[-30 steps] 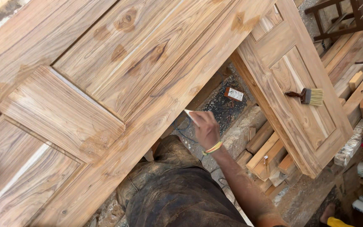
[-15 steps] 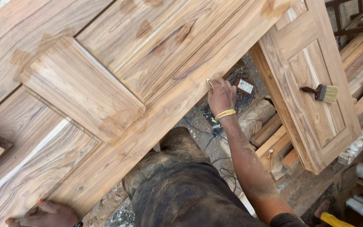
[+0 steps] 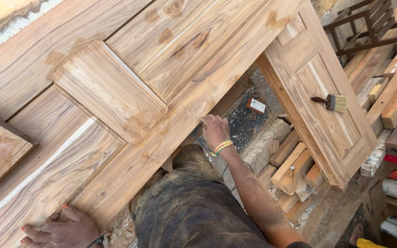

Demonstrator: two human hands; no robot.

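Wood-grained door panel (image 3: 116, 92) fills the view; along its near edge the right hand (image 3: 214, 131) has slid back down from half a second ago — fingers pinched on a small pale scraper (image 3: 201, 122) — while the left hand (image 3: 63, 227) presses flat, fingers spread, on the door's lower corner.

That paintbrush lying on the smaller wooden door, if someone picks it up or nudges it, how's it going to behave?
The paintbrush probably feels light, being small against the smaller door under it. Its dark handle looks rigid, while the pale bristles would likely flex when pressed. It lies flat and looks flat-sided, so a nudge should slide it rather than roll it; the door seems tilted, so it might creep downhill.
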